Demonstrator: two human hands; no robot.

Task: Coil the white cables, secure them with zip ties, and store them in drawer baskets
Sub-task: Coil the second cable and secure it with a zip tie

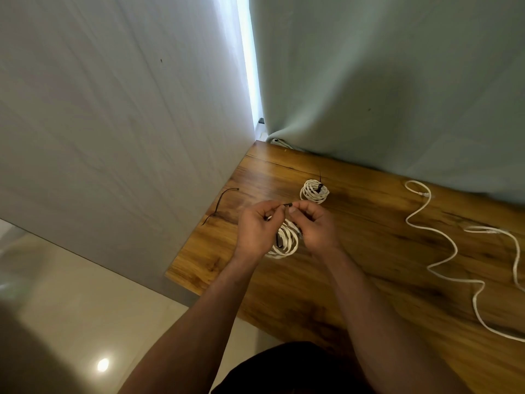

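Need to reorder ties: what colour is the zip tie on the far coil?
Black, seen best in the head view: the zip tie on the far coil.

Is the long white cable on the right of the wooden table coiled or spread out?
Spread out: the long white cable snakes in loose bends across the wooden table, with no tie around it.
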